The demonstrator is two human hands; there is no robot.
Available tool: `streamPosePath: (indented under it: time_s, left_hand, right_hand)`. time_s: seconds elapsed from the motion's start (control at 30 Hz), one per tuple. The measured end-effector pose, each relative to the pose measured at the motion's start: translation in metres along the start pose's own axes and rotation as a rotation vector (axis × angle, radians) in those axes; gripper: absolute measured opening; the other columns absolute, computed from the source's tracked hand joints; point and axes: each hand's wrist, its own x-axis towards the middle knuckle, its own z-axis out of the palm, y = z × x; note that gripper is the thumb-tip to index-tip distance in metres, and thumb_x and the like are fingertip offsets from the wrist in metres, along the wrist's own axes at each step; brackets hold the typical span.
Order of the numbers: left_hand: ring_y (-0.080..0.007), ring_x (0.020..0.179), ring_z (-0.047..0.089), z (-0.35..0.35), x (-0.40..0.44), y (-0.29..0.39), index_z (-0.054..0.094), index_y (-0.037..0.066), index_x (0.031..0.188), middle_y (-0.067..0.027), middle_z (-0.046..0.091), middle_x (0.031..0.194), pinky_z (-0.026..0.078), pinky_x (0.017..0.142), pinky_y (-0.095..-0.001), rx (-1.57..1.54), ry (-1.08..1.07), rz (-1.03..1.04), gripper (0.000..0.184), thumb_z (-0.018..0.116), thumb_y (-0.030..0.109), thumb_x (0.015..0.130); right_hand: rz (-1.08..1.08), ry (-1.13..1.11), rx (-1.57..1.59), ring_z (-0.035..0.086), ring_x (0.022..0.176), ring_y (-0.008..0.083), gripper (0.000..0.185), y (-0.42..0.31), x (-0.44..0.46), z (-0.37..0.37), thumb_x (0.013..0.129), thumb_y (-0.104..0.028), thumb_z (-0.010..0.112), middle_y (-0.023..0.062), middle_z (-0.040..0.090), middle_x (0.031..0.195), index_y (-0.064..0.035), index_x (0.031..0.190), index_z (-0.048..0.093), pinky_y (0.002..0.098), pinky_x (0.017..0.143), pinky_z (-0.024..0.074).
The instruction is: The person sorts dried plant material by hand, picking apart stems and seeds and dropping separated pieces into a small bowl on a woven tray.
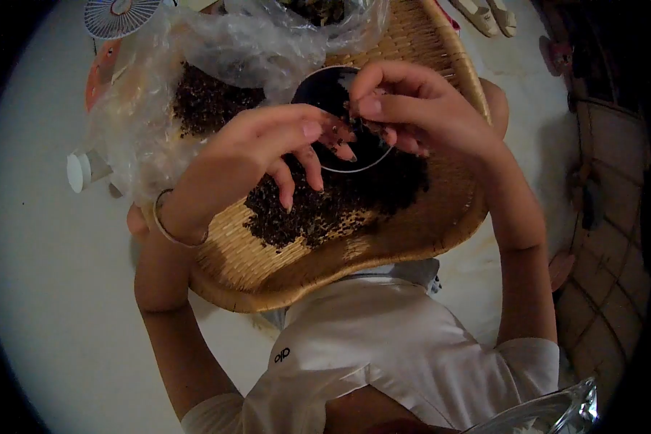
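My right hand [430,108] is closed, thumb and index finger pinching a small dark crumbly clump [369,124] above a round white-rimmed bowl [349,171]. My left hand [275,141] hovers at the bowl's left side, fingers apart and bent downward, with dark bits stuck to the fingertips. The bowl looks dark inside, and my hands partly cover it. Around its front, a heap of dark crumbs [307,217] lies on a woven tray [267,289]. What exactly the crumbs are, I cannot tell.
A clear plastic bag [148,148] with more dark crumbs [208,98] lies at the left, overlapping the tray. A white-capped container [79,172] lies beside it. Behind are a small fan [121,16] and another plastic bag [362,32] holding leafy matter. Shoes [477,16] sit at the far right.
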Motion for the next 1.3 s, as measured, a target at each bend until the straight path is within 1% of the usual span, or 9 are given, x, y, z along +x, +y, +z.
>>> streamPosePath:
  time_s: [0.27,0.43,0.57,0.63,0.83,0.93,1.0,1.1,1.3]
  left_hand:
    - [-0.0093,0.063,0.055,0.001,0.0,-0.002,0.054,-0.001,0.102,-0.0099,0.061,0.089,0.044,0.044,-0.0191,0.114,0.071,0.098,0.024,0.051,0.016,0.086]
    - [-0.0091,0.062,0.054,-0.002,-0.001,-0.001,0.053,-0.002,0.102,-0.0101,0.061,0.087,0.044,0.043,-0.019,0.093,0.1,0.102,0.024,0.052,0.015,0.086]
    - [-0.0094,0.062,0.054,-0.002,-0.001,-0.003,0.052,-0.002,0.103,-0.0093,0.061,0.086,0.043,0.043,-0.0191,0.086,0.154,0.135,0.025,0.052,0.016,0.085]
    - [-0.0094,0.062,0.055,-0.004,-0.001,-0.005,0.052,-0.002,0.103,-0.0091,0.06,0.087,0.043,0.043,-0.0191,0.082,0.169,0.14,0.025,0.052,0.016,0.085]
    - [-0.0095,0.063,0.054,-0.003,-0.001,-0.007,0.052,0.0,0.104,-0.0076,0.059,0.088,0.043,0.046,-0.0186,0.13,0.257,0.201,0.023,0.055,0.012,0.084]
    - [-0.0091,0.067,0.055,-0.002,-0.001,-0.01,0.054,0.002,0.102,-0.0054,0.059,0.087,0.043,0.049,-0.0175,0.182,0.314,0.268,0.021,0.056,0.009,0.082]
    - [-0.0098,0.07,0.056,-0.003,0.001,-0.013,0.057,0.004,0.096,-0.0045,0.058,0.086,0.043,0.052,-0.0176,0.686,0.485,0.605,0.018,0.058,0.004,0.078]
    - [-0.0114,0.07,0.057,0.001,-0.001,-0.006,0.059,0.004,0.09,-0.0052,0.057,0.084,0.045,0.053,-0.0195,0.903,0.568,0.755,0.017,0.06,-0.002,0.074]
    - [-0.0137,0.071,0.058,0.001,-0.001,-0.007,0.059,0.004,0.089,-0.0061,0.057,0.084,0.047,0.054,-0.0222,0.909,0.552,0.82,0.018,0.06,-0.005,0.073]
  right_hand:
    - [-0.017,0.052,-0.043,0.048,0.047,0.0041,0.022,0.003,0.001,0.001,0.087,-0.026,0.051,0.0003,0.052,0.062,-0.0054,0.091,0.055,0.0153,0.037,0.0331]
    - [0.018,-0.008,0.143,0.058,0.058,0.0152,0.04,0.002,0.001,0.0,0.091,-0.034,0.039,0.0108,0.058,0.074,0.0027,0.099,0.052,0.0244,0.046,0.0472]
    - [-0.006,-0.022,0.165,0.059,0.061,0.0176,0.041,0.001,0.002,-0.001,0.091,-0.034,0.038,0.0145,0.059,0.077,0.0032,0.102,0.051,0.0263,0.051,0.05]
    - [-0.013,-0.118,0.229,0.061,0.072,0.0212,0.043,0.002,0.004,-0.004,0.091,-0.034,0.04,0.0165,0.06,0.085,0.0065,0.102,0.05,0.0295,0.067,0.0521]
    - [-0.033,-0.195,0.434,0.057,0.095,0.0283,0.037,0.008,0.008,-0.01,0.089,-0.02,0.04,0.0234,0.056,0.101,0.0085,0.113,0.045,0.0365,0.089,0.0451]
    - [-0.065,-0.245,0.474,0.054,0.102,0.0298,0.036,0.01,0.009,-0.01,0.085,-0.009,0.041,0.0238,0.054,0.107,0.0088,0.116,0.042,0.0377,0.092,0.0422]
    - [-0.08,-0.253,0.48,0.052,0.104,0.0301,0.036,0.009,0.008,-0.009,0.083,-0.006,0.041,0.0232,0.054,0.108,0.0089,0.116,0.042,0.038,0.093,0.0416]
    - [-0.107,-0.265,0.476,0.051,0.107,0.0299,0.038,0.011,0.008,-0.01,0.08,0.0,0.043,0.0222,0.053,0.11,0.009,0.116,0.042,0.0381,0.094,0.041]
    - [-0.123,-0.221,0.391,0.053,0.105,0.0271,0.034,0.011,0.007,-0.006,0.083,-0.002,0.046,0.0203,0.053,0.11,0.0086,0.115,0.043,0.0354,0.093,0.0428]
